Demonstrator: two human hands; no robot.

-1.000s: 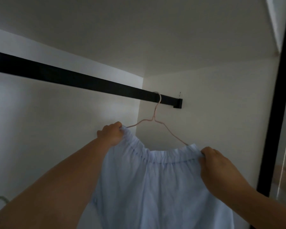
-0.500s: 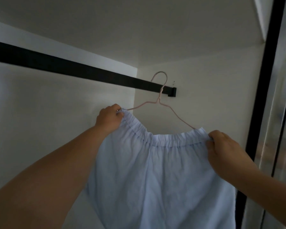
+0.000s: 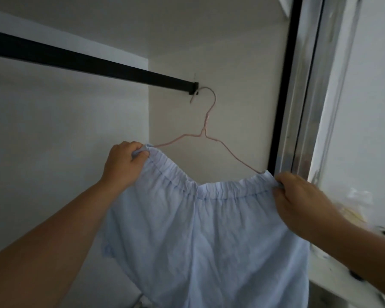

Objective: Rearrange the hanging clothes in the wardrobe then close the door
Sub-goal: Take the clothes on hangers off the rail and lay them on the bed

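Both hands grip a pale blue garment (image 3: 209,236) by its gathered elastic waistband. The left hand (image 3: 125,161) has its fingers curled round the waistband's left end, bunching the cloth. The right hand (image 3: 298,201) pinches the right end, fingers folded over the fabric edge. The waistband sags between the two grips and the rest of the cloth hangs down below them.

A thin pink wire hanger (image 3: 206,130) rises from inside the waistband, its two shoulders running down to just beside each grip. Its neck stands above the midpoint between the hands, and its hook curls up and left toward the end of the black rail (image 3: 87,61). The hook sits right at the rail's end bracket; whether it rests on the rail cannot be told.

The rail runs up and left, well above the left hand, across the white wardrobe wall (image 3: 53,130). Just beyond the right hand stands the black door frame (image 3: 285,96), with a pale metallic door edge (image 3: 309,107) beside it, close to that grip.
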